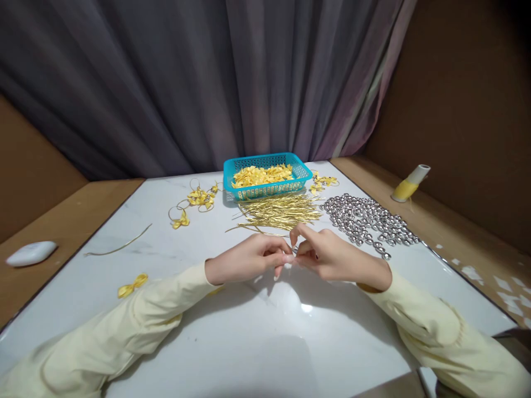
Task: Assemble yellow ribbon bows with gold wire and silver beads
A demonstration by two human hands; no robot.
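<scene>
Above the middle of the white table, my left hand [253, 258] and my right hand [329, 254] meet fingertip to fingertip. The left thumb and fingers are pinched together. Thumb and forefinger of the right hand are also closed, with a tiny dark or silvery bit between the two hands, too small and covered to name. Just beyond the hands lies a pile of gold cords [282, 213]. A spread of small shiny silver pieces [365, 218] sits beyond and to the right of my right hand.
A blue basket [226, 182] of yellow ribbon bows [263, 176] stands at the back. Bows with looped cords [201, 198] lie left of it. A loose cord [120, 243], a yellow bow [133, 285], a white device [31, 254] and a thread spool [409, 185] lie around.
</scene>
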